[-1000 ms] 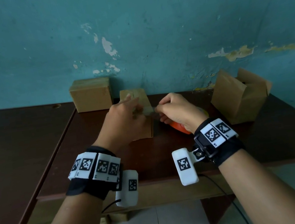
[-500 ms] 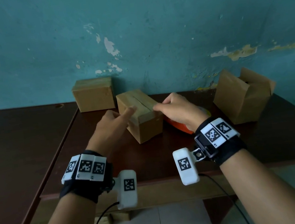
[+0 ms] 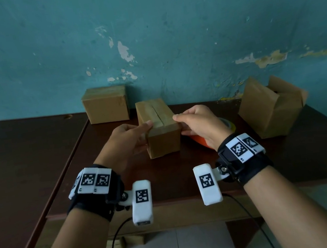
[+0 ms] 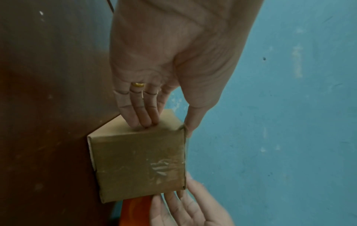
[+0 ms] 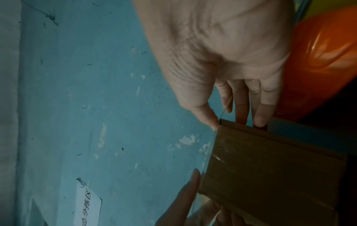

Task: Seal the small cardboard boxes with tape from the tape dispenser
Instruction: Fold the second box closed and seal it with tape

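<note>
Where the two hands meet, a small brown cardboard box [image 3: 160, 128] stands on the dark counter [image 3: 37, 162], its top flaps closed with a dark seam running front to back between them. Clear tape shows as a glossy band across the near end of the top and wrinkled on the front face [image 4: 160, 166]. The left hand [image 3: 127, 141] touches the box's left side with straight fingers [image 4: 142, 116], thumb at the top edge; the right hand [image 3: 198, 125] touches the right side likewise, thumb on the upper corner. Neither hand curls round the box.

Just right of the box, partly under the right hand, lies the orange tape dispenser [image 3: 200, 141]. Behind and left of the box a closed second box [image 3: 105, 104] stands against the teal wall [image 3: 166, 29]; well right of the box a third box [image 3: 269, 106] sits with flaps raised. Bare counter lies in front of the box up to the near edge.

The right wrist view alone shows a clear tape strip [image 5: 212, 145] standing off the box's edge, and a paper label [image 5: 88, 204] on the wall. The left wrist view alone shows a gold ring [image 4: 138, 84] on the left hand.
</note>
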`<state>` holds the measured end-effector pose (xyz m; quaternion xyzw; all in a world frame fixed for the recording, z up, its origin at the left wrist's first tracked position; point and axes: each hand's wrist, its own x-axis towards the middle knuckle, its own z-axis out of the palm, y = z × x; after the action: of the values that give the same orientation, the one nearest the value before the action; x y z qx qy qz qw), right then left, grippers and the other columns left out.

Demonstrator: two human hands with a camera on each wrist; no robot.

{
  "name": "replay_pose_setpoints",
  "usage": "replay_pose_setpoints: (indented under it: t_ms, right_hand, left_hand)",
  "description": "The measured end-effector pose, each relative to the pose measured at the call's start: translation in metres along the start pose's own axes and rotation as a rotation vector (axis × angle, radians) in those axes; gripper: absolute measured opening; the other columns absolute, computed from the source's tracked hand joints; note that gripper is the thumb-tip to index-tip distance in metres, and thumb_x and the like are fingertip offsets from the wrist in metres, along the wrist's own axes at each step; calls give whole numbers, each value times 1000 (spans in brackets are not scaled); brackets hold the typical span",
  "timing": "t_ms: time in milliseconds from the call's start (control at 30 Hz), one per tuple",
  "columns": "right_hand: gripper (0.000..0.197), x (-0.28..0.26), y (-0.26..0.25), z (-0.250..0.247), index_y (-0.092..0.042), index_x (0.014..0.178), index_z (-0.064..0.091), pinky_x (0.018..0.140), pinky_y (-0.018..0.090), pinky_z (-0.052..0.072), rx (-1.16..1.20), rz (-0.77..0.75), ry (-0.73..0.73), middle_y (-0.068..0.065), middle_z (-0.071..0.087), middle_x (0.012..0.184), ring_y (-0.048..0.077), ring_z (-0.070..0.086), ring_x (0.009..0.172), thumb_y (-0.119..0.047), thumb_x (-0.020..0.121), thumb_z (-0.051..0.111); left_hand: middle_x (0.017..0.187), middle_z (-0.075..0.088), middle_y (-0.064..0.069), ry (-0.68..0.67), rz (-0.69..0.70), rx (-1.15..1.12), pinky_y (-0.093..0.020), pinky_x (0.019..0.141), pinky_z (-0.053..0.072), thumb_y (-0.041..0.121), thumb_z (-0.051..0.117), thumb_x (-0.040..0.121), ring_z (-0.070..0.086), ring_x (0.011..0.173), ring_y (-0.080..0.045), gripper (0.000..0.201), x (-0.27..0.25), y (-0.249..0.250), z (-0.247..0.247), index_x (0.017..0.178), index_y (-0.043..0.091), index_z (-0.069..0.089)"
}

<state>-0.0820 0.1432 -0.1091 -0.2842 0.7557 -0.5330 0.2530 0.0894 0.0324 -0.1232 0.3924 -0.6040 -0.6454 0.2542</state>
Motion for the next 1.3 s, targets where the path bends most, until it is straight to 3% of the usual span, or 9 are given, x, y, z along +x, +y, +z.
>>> replay_pose_setpoints:
  t_ms: [233, 367, 500, 567, 633, 833, 1067, 1200, 1300]
  right_hand:
    - [37, -7, -4, 0, 13, 110, 69, 84, 37, 66, -17, -11, -30, 22, 77, 108, 26, 75, 101, -22, 104, 60]
    - [15, -14, -4, 6, -10, 94, 64, 92, 55, 62, -75, -85, -25, 16, 61, 86, 33, 70, 87, -22, 101, 57]
    - [28, -16, -3, 9, -14, 84, 65, 87, 67, 59, -141, -124, 7, 16, 62, 78, 38, 70, 81, -39, 90, 55]
    - [32, -16, -2, 9, -13, 82, 67, 85, 64, 62, -139, -107, 1, 29, 73, 89, 44, 74, 92, -40, 90, 53]
    - [32, -20, -5, 9, -3, 85, 69, 89, 58, 62, -104, -74, 11, 34, 72, 106, 40, 74, 96, -30, 99, 56]
    - [24, -11, -1, 5, -19, 80, 61, 96, 45, 61, -59, -52, 27, 1, 64, 88, 11, 63, 83, -14, 103, 62]
    - [25, -3, 9, 6, -23, 95, 58, 94, 41, 63, -43, -3, -72, 6, 63, 128, 24, 69, 113, -3, 98, 71]
    - [28, 1, 14, 3, -20, 100, 63, 93, 40, 64, -112, -8, -104, 6, 69, 120, 24, 70, 110, 5, 93, 72]
    - [32, 6, 15, 0, -20, 104, 69, 93, 42, 64, -133, -36, -63, 8, 73, 113, 24, 72, 108, 10, 97, 59]
  left_hand:
    - [115, 76, -10, -40, -22, -108, -41, 95, 60, 46, 73, 91, 76, 105, -22, 51, 6, -5, -5, 122, 7, 63]
    - [112, 75, -8, 56, 24, 40, -40, 91, 61, 53, 62, 98, 74, 102, -22, 44, 8, -7, -1, 116, 13, 65]
    - [101, 70, -5, 175, 119, 310, -42, 80, 56, 56, 44, 106, 68, 93, -22, 43, 4, -9, 9, 107, 17, 62]
    - [101, 65, -4, 203, 163, 440, -39, 73, 47, 56, 37, 108, 61, 89, -19, 45, 4, -9, 11, 108, 16, 59]
    - [103, 61, -3, 208, 184, 501, -39, 76, 44, 52, 33, 110, 59, 94, -23, 44, 5, -9, 13, 114, 16, 57]
    - [116, 59, -11, 209, 237, 543, -49, 97, 48, 31, 32, 112, 57, 108, -31, 29, 5, -14, 18, 115, 10, 52]
    - [116, 61, -7, 138, 197, 551, -50, 99, 52, 27, 39, 110, 60, 110, -29, 17, 6, -14, 9, 116, 20, 53]
    - [125, 61, -4, 79, 171, 595, -40, 88, 56, 14, 48, 106, 62, 111, -25, 24, 8, -16, 4, 128, 20, 54]
    - [120, 65, 1, 140, 199, 511, -35, 83, 57, 11, 51, 103, 65, 104, -18, 22, 12, -13, -5, 115, 28, 60]
